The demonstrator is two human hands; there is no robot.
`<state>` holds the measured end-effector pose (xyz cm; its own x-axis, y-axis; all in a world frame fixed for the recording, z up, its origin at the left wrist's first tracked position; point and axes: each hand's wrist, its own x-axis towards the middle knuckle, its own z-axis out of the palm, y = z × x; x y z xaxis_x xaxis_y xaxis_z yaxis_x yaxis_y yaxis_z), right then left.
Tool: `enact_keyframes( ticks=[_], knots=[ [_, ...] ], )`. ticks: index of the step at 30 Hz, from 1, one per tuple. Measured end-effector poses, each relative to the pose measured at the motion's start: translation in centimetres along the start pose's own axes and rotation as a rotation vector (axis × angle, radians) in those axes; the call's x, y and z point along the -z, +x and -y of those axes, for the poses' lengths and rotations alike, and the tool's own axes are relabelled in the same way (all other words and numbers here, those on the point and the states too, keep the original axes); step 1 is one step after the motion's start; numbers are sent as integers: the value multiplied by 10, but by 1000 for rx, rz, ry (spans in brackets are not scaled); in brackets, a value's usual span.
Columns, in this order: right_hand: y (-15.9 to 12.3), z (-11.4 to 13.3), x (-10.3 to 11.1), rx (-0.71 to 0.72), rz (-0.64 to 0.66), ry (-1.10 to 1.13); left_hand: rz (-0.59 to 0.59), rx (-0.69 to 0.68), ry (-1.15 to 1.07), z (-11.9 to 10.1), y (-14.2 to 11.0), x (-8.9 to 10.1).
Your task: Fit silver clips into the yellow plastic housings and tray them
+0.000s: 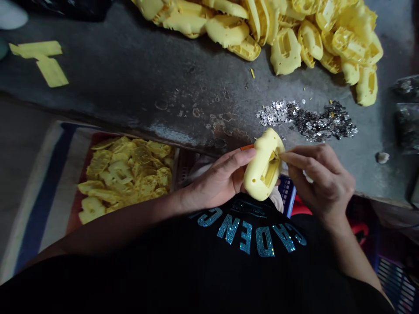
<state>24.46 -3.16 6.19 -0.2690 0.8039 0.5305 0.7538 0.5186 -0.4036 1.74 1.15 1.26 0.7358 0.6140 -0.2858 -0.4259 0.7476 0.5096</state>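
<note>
My left hand (218,181) grips a yellow moulded plastic shell (263,165) just in front of the table's near edge, hollow side turned toward me. My right hand (316,174) is pinched at the shell's upper right opening, fingertips pressed together on something too small to make out. A heap of small shiny metal pieces (307,120) lies on the dark table (147,83) just beyond the hands.
A large pile of the same yellow shells (294,30) fills the table's far side. A red crate (94,139) holding several flat yellow parts (127,172) sits low at my left. Yellow paper strips (44,59) lie far left. Dark bags (407,109) rest at the right edge.
</note>
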Motion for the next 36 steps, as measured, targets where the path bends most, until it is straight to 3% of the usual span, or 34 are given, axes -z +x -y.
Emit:
enact_keyframes(
  ticks=[2, 4, 7, 9, 13, 18, 22, 27, 29, 32, 36],
  knots=[
    [3, -6, 2, -111, -6, 85, 6, -29, 23, 0, -1, 0],
    [8, -13, 4, -204, 88, 211, -20, -75, 75, 0, -2, -2],
    [17, -21, 6, -255, 242, 353, -49, -129, 134, -1, -7, -7],
    [20, -23, 4, -260, 263, 406, -45, -138, 149, -3, -11, -10],
    [15, -19, -7, -273, 202, 427, -56, -147, 263, -6, -21, -6],
    [-5, -15, -23, -244, 15, 332, -25, -103, 492, -8, -27, 9],
    [-15, -14, -28, -268, -59, 282, -68, -219, 582, -8, -20, 10],
    [-4, -44, -23, -326, 81, 411, -86, -145, 318, -12, -6, 18],
    [7, -66, -24, -318, 94, 322, -94, -156, 157, -18, -3, 24],
    [23, -90, -34, -244, 104, -103, -137, -178, 74, -32, -5, 28],
    [38, -93, -52, -154, 243, -374, -252, -183, 71, -45, -10, 24]
  ],
)
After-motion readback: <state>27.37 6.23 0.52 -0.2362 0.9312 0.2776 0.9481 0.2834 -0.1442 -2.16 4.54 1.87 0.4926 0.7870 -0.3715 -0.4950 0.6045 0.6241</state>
